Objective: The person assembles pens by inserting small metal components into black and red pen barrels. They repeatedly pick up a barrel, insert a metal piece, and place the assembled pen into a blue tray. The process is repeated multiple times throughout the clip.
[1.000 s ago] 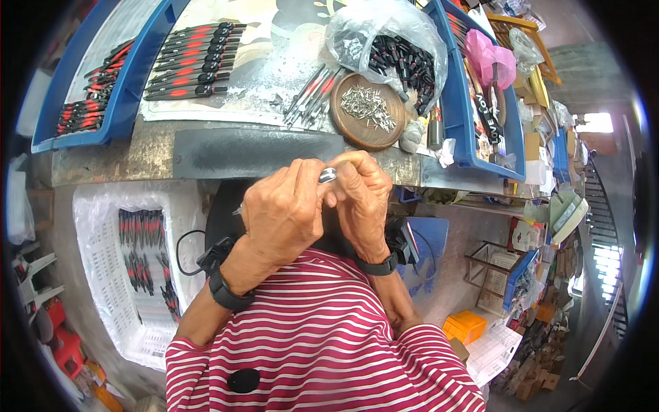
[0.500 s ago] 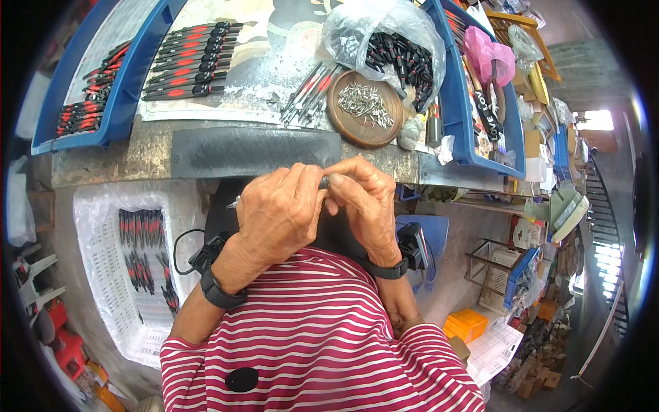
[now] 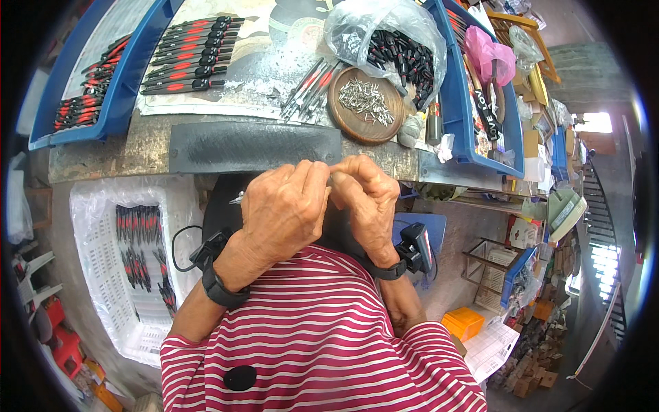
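My left hand (image 3: 285, 209) is closed around a slim rod-like piece (image 3: 237, 198), whose silvery end pokes out beside the palm; the rest is hidden by the fingers. Pressed against it fingertip to fingertip, my right hand (image 3: 367, 199) is closed in a pinch; whatever sits between thumb and forefinger is hidden. Both hands are in front of the bench edge, above my lap. Just beyond them is a dark flat pad (image 3: 254, 147). Farther back lie a round wooden dish (image 3: 340, 123) of small silvery metal pieces (image 3: 367, 101) and several slim red-and-black rods (image 3: 309, 89).
A clear plastic bag (image 3: 347, 31) holds many black caps (image 3: 405, 58). Finished-looking black-and-red pen-shaped tools (image 3: 189, 60) lie in a row. Blue trays (image 3: 130, 89) flank the bench at left and right. Below left stands a plastic-lined white basket (image 3: 103, 275) with similar tools.
Both hands stay together at nearly the same spot, the right one shifted slightly right. A dark bit visible between the fingertips before is now hidden. The view has shifted slightly.
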